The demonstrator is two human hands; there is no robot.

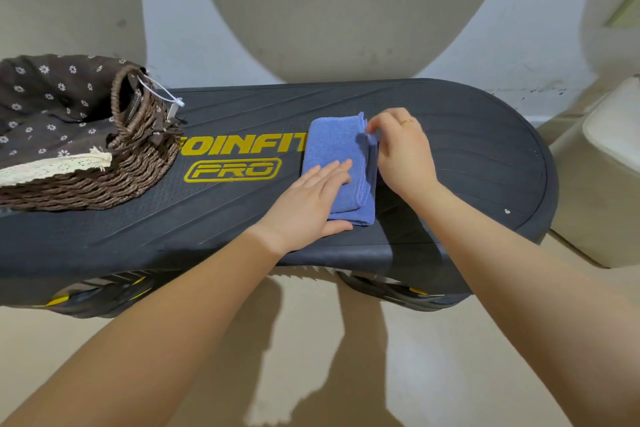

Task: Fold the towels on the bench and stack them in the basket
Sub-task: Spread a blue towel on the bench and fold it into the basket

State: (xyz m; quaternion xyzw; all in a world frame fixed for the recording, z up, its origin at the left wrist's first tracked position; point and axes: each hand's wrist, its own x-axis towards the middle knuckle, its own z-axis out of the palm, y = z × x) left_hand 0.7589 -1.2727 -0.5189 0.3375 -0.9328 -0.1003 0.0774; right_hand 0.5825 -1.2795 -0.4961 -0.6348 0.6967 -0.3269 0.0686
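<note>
Here the blue towel lies folded into a narrow rectangle on the dark table, just right of the yellow lettering printed on its top. The left hand rests flat on the near left part of the towel, fingers straight and together, thumb lying along the near edge against the table. The right hand sits at the towel's right edge, where its fingertips pinch a corner of the cloth near the far end and lift that bit slightly off the layers below (a ring shows on one finger). So the left grip is open and pressing, while the right grip is closed on the towel. The stitched hem runs down the towel's right side, and the lower layer peeks out beside it. At the table's left end stands the wicker basket, well apart from the towel, lined with brown flowered fabric that has a lace trim; a white tag hangs from its handle. Below the table, pale floor shows between the forearms.
</note>
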